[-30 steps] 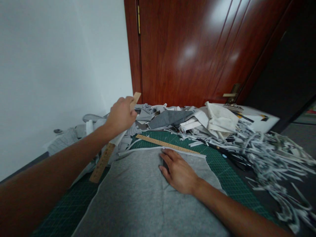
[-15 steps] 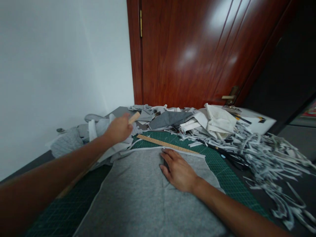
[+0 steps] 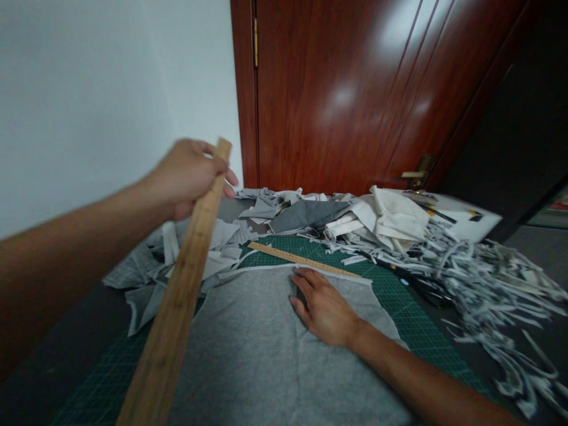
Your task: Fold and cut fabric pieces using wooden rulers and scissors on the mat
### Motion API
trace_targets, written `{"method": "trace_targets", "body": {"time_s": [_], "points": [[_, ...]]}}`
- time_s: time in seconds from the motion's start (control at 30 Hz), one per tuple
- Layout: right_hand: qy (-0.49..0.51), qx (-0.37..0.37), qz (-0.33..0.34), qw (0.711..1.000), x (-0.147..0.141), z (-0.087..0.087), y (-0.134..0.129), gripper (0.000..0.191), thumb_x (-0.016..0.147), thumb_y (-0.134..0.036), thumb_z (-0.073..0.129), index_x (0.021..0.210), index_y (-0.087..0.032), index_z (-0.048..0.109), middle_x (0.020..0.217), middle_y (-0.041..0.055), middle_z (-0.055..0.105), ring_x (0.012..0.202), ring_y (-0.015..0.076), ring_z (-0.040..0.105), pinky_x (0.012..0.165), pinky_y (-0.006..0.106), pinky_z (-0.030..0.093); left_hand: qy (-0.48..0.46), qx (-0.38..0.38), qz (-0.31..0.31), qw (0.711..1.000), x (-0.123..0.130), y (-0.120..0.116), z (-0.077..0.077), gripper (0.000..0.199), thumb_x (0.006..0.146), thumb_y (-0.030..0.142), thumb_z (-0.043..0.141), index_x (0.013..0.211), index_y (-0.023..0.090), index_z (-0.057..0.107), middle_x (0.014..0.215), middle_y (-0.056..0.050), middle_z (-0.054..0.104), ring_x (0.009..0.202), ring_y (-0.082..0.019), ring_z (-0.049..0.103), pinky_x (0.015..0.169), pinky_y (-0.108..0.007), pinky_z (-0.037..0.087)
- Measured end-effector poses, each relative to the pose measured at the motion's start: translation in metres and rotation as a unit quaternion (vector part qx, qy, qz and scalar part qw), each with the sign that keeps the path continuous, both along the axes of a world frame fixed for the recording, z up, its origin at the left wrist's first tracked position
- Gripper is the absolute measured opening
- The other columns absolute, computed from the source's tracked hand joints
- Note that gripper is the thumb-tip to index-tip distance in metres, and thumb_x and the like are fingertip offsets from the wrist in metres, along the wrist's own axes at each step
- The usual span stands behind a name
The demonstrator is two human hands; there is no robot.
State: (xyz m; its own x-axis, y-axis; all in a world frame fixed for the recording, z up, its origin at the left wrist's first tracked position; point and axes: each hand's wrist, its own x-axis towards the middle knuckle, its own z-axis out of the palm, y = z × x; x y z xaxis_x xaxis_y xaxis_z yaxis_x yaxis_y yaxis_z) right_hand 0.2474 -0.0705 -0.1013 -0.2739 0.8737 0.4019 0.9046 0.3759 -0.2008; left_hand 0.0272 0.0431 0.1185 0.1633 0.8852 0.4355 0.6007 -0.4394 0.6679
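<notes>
My left hand [image 3: 195, 171] grips a long wooden ruler [image 3: 186, 278] near its far end. The ruler is raised and slants down toward me, its near end cut off by the bottom of the view. It passes in front of the left side of a grey piece of fabric [image 3: 248, 337]. My right hand [image 3: 326, 307] rests on that fabric, fingers spread near its far edge. Dark material shows under the gap between thumb and fingers. Just past the fabric's far edge lies a second, thinner wooden ruler [image 3: 302, 259] on the green cutting mat [image 3: 402, 307].
Crumpled grey cloth [image 3: 137, 260] lies at the left by the wall. Grey and white fabric pieces [image 3: 310, 214] are heaped along the back, before a brown door [image 3: 337, 89]. A tangle of cut strips [image 3: 479, 290] spreads over the right, beside dark-handled scissors [image 3: 426, 287].
My left hand has lifted the long ruler up, bringing its length into view over the fabric's left side. My right hand has stayed on the fabric.
</notes>
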Motion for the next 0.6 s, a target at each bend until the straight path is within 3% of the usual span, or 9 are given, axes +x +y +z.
{"method": "trace_targets", "body": {"time_s": [0.07,0.13,0.2,0.27,0.33,0.4,0.57,0.6], "points": [[0.0,0.001,0.001,1.0,0.0,0.001,0.0,0.045,0.105,-0.027,0.059,0.143,-0.005,0.064,0.15,0.025,0.062,0.143,0.0357,0.055,0.125,0.052,0.041,-0.011,-0.104,-0.076,0.992,0.018,-0.026,-0.048,0.051,0.093,0.012,0.045,0.143,0.007,0.04,0.083,-0.007,0.077,0.052,-0.017,0.07,0.051,-0.025,0.053],[0.0,0.002,0.002,1.0,0.0,0.002,0.0,0.044,0.105,-0.027,0.059,0.142,-0.006,0.064,0.149,0.0245,0.063,0.143,0.035,0.055,0.124,0.052,0.042,-0.005,-0.17,-0.147,0.974,0.034,-0.046,-0.103,0.059,0.089,0.01,0.046,0.147,0.014,0.036,0.071,0.001,0.073,0.046,-0.018,0.068,0.044,-0.026,0.052],[0.0,0.003,0.004,1.0,0.0,0.003,0.0,0.041,0.104,-0.026,0.058,0.14,-0.008,0.065,0.147,0.0229,0.064,0.142,0.0335,0.056,0.123,0.05,0.044,0.002,-0.19,-0.18,0.965,0.043,-0.055,-0.15,0.057,0.089,0.008,0.041,0.145,0.017,0.037,0.068,0.004,0.07,0.044,-0.017,0.067,0.044,-0.026,0.052],[-0.001,0.004,0.003,1.0,-0.001,0.004,0.0,0.038,0.104,-0.026,0.058,0.138,-0.009,0.066,0.147,0.0216,0.065,0.142,0.0328,0.056,0.123,0.049,0.044,0.01,-0.165,-0.182,0.969,0.047,-0.055,-0.181,0.056,0.092,0.011,0.041,0.147,0.018,0.035,0.074,0.003,0.071,0.054,-0.018,0.071,0.051,-0.029,0.056],[-0.002,0.004,0.001,1.0,-0.001,0.004,0.0,0.038,0.104,-0.026,0.059,0.137,-0.008,0.067,0.147,0.0215,0.064,0.141,0.0337,0.056,0.123,0.048,0.043,0.027,-0.121,-0.176,0.977,0.046,-0.049,-0.195,0.058,0.089,0.008,0.045,0.145,0.018,0.037,0.089,-0.002,0.076,0.075,-0.02,0.077,0.071,-0.033,0.062],[-0.002,0.003,-0.001,1.0,-0.001,0.004,0.0,0.04,0.104,-0.027,0.059,0.138,-0.007,0.066,0.148,0.0219,0.064,0.141,0.0344,0.056,0.124,0.049,0.043,0.056,-0.079,-0.169,0.981,0.043,-0.041,-0.197,0.057,0.086,0.005,0.048,0.141,0.018,0.043,0.104,-0.005,0.077,0.094,-0.021,0.077,0.088,-0.036,0.061],[-0.002,0.0,-0.001,1.0,-0.001,0.004,0.0,0.043,0.105,-0.027,0.059,0.142,-0.006,0.064,0.151,0.0215,0.062,0.143,0.034,0.054,0.126,0.048,0.04,0.176,0.009,-0.11,0.978,0.027,-0.007,-0.174,0.033,0.091,0.009,0.056,0.122,0.017,0.064,0.131,-0.013,0.067,0.126,-0.028,0.065,0.112,-0.043,0.05],[-0.002,-0.001,-0.001,1.0,-0.001,0.004,0.0,0.043,0.105,-0.027,0.058,0.142,-0.006,0.064,0.151,0.0216,0.061,0.144,0.0342,0.054,0.126,0.048,0.04,0.206,0.014,-0.092,0.974,0.024,0.005,-0.168,0.026,0.092,0.009,0.057,0.115,0.017,0.067,0.129,-0.015,0.067,0.127,-0.031,0.064,0.115,-0.047,0.048]]}}
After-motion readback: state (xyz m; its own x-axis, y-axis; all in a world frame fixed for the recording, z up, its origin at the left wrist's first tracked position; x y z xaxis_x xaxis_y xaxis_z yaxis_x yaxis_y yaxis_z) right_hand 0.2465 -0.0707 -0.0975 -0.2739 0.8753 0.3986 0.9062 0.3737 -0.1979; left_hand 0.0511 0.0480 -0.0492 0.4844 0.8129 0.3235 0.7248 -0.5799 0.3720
